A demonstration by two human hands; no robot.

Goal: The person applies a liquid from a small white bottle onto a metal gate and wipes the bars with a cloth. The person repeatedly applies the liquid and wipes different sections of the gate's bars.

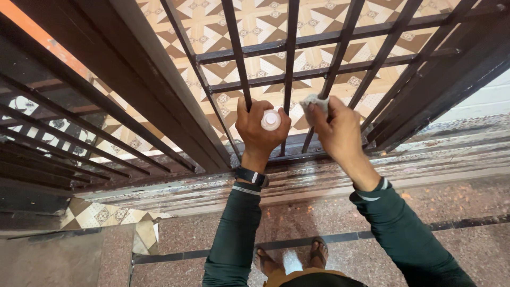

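Observation:
My left hand [258, 130] is wrapped around a small bottle with a white round cap [271, 120], held upright close to a bar of the dark metal gate [241, 58]. My right hand [336, 129] pinches a small grey cloth [314, 103] and presses it against a neighbouring vertical bar [332, 69] of the gate. Both arms wear dark green sleeves, and a black wristband sits on the left wrist.
The gate's dark frame [435, 79] runs diagonally at right, with another grille panel [58, 133] at left. Patterned brown and cream tiles [265, 21] lie beyond the bars. A stone threshold [451, 154] and speckled floor [467, 202] lie below, with my sandalled feet [289, 258].

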